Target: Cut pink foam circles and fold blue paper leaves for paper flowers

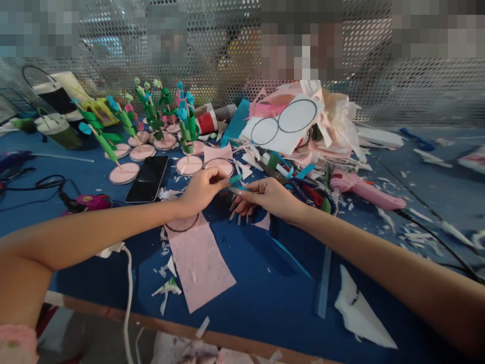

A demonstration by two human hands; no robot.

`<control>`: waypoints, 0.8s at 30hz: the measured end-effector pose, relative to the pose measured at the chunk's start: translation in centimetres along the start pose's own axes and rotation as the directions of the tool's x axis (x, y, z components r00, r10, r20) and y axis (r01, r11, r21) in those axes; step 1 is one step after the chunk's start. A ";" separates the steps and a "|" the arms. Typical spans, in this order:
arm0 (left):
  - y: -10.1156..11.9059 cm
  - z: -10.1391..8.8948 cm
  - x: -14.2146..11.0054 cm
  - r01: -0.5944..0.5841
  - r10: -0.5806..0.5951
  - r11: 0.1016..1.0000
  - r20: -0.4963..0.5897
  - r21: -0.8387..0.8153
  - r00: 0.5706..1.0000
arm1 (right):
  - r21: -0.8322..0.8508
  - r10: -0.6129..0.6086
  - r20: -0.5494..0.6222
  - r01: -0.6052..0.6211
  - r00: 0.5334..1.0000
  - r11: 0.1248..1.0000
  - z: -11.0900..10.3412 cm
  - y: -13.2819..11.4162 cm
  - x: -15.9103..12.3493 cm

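Observation:
Above the blue table, my left hand (201, 191) pinches one end of a small teal paper strip (235, 180) between thumb and fingertips. My right hand (270, 196) grips the same strip from the other side, its lower fingers curled loosely below. Under my left wrist lies a pink paper sheet (201, 268) with a black circle outline at its top. A narrow blue strip (290, 255) rests on the table below my right hand. Pink round discs (189, 165) lie just beyond my left hand.
Green-stemmed paper flowers (188, 129) stand on pink discs at the back left. A black phone (147, 179) lies by my left forearm. Beyond my right forearm are a pink glue gun (367, 191) and a scrap heap (295, 121). A white cable (129, 298) hangs over the front edge.

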State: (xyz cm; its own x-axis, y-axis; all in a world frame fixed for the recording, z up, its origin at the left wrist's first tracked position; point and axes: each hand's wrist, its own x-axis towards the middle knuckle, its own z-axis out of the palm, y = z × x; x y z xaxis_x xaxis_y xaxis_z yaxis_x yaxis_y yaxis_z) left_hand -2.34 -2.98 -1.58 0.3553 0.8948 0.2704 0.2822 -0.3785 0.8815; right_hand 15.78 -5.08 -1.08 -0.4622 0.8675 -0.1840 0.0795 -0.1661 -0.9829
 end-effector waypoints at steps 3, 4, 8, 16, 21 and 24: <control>-0.1 -0.1 0.0 -0.011 0.009 0.997 0.019 0.080 1.000 | -0.009 -0.014 -0.010 0.014 1.000 1.000 0.1 0.0 0.0; 0.0 -0.1 0.0 -0.012 0.010 0.995 0.023 0.100 1.000 | -0.014 -0.017 -0.013 0.017 1.000 1.000 0.1 0.0 -0.1; 0.3 -0.1 -0.1 0.001 -0.006 0.987 0.027 0.159 1.000 | -0.034 -0.011 0.002 0.011 1.000 0.999 0.0 -0.1 -0.1; 0.4 0.1 -0.4 0.034 -0.036 0.998 0.021 0.048 0.999 | -0.071 0.005 0.063 -0.001 0.998 0.997 -0.1 0.0 0.0; 0.4 0.2 -0.6 -0.001 0.001 1.000 -0.011 0.021 1.000 | -0.091 0.009 0.100 0.000 0.995 0.996 -0.2 -0.1 0.0; 0.4 0.2 -0.6 -0.012 0.013 1.000 -0.026 0.018 1.000 | -0.101 0.012 0.114 -0.001 0.993 0.995 -0.1 -0.2 0.0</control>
State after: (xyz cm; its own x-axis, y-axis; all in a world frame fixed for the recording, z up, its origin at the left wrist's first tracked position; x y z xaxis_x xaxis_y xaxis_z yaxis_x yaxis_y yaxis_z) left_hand -2.24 -3.72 -1.53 0.3353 0.8958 0.2918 0.2935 -0.3936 0.8711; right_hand 15.89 -4.98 -0.85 -0.5591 0.8060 -0.1941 0.1684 -0.1188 -0.9785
